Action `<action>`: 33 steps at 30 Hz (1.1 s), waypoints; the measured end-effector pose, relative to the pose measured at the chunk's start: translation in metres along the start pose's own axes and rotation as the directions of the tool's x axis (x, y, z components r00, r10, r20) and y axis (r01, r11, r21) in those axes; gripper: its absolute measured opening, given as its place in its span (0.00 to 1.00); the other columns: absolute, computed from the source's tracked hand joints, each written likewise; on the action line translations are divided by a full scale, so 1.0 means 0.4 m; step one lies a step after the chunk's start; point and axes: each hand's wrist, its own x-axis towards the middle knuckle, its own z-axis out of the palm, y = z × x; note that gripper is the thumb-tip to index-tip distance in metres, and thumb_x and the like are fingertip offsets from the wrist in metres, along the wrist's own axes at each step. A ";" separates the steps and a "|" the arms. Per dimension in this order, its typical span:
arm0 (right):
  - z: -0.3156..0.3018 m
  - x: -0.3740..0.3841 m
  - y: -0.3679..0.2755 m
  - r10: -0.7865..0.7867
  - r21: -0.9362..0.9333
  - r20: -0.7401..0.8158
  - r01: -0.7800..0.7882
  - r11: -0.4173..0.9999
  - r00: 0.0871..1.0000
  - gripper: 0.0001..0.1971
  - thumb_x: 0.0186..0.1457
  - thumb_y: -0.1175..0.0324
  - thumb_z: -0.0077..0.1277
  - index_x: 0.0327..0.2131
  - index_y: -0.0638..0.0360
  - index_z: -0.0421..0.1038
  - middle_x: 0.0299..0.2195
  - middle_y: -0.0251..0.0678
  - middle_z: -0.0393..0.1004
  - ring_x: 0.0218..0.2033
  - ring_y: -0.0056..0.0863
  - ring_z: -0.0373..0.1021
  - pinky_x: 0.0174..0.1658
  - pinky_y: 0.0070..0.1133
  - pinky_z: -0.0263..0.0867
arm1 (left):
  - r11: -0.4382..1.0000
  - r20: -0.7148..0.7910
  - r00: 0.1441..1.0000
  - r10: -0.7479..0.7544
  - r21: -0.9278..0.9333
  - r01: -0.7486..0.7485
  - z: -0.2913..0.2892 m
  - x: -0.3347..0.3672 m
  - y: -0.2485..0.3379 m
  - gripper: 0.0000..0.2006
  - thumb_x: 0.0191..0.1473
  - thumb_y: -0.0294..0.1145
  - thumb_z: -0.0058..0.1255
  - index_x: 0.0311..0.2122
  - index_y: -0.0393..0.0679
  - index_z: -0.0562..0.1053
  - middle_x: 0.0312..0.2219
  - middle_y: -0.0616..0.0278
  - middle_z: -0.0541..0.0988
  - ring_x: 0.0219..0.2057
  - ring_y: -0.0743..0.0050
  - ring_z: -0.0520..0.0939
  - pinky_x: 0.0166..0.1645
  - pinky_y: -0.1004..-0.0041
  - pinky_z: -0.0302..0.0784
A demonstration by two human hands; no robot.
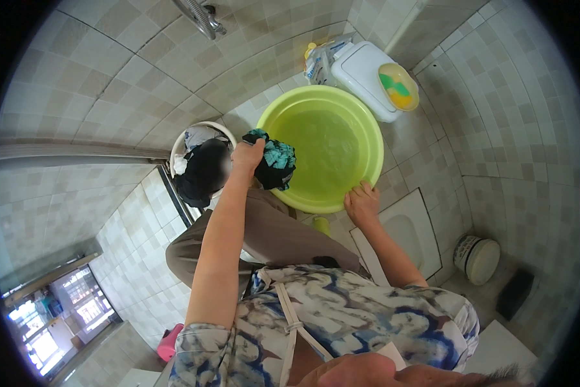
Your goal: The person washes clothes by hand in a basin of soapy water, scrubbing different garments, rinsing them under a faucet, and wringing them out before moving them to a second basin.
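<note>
A bunched black and teal garment (279, 158) hangs from my left hand (248, 157), over the left edge of a large lime-green basin (376, 138). My left hand is closed around the top of the cloth. Water fills the lower part of the basin. At the basin's near right rim my right hand (363, 201) is closed, its fingers curled over the edge. Just left of my left hand stands a white bucket (175, 145) heaped with dark and grey clothes (203, 169).
Behind the basin stand a white lidded bin (367, 68) with a yellow dish (411, 103) on it and a plastic packet (321, 63). A squat toilet (409, 232) is set in the floor at right, near a round tub (482, 260). A shower hose (203, 18) hangs on the far wall.
</note>
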 end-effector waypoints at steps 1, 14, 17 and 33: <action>-0.007 -0.014 0.011 0.002 0.000 -0.002 -0.002 1.000 1.000 0.07 0.40 0.65 0.54 0.17 0.57 0.71 0.25 0.31 0.71 0.41 0.33 0.65 0.36 0.34 0.56 | 0.998 0.034 0.999 -0.011 0.064 0.009 0.008 -0.013 0.007 0.26 0.39 0.47 0.54 0.30 0.25 0.74 0.29 0.41 0.78 0.36 0.51 0.80 0.40 0.63 0.72; -0.107 -0.202 0.142 0.031 -0.040 0.082 -0.028 0.999 0.996 0.06 0.43 0.70 0.51 0.28 0.58 0.72 0.34 0.33 0.71 0.47 0.34 0.63 0.44 0.37 0.56 | 0.980 0.492 0.860 -0.140 -0.055 0.191 0.055 -0.209 0.097 0.21 0.49 0.39 0.49 0.40 0.26 0.71 0.34 0.51 0.77 0.33 0.64 0.78 0.36 0.67 0.72; -0.113 -0.266 0.160 0.095 -0.033 0.075 -0.092 0.995 0.993 0.08 0.42 0.69 0.52 0.28 0.59 0.71 0.35 0.33 0.71 0.49 0.34 0.62 0.47 0.39 0.56 | 0.986 0.538 0.829 -0.149 0.018 0.166 0.068 -0.242 0.132 0.20 0.48 0.36 0.49 0.40 0.26 0.70 0.34 0.52 0.77 0.32 0.65 0.79 0.35 0.67 0.74; -0.200 -0.437 0.199 0.694 -0.072 0.261 -0.704 0.707 0.671 0.12 0.56 0.65 0.42 0.39 0.59 0.72 0.39 0.40 0.72 0.47 0.39 0.66 0.55 0.38 0.52 | 0.972 0.758 0.642 0.115 -0.219 0.085 0.298 -0.538 0.278 0.15 0.47 0.31 0.47 0.40 0.33 0.69 0.31 0.58 0.76 0.31 0.71 0.78 0.34 0.70 0.75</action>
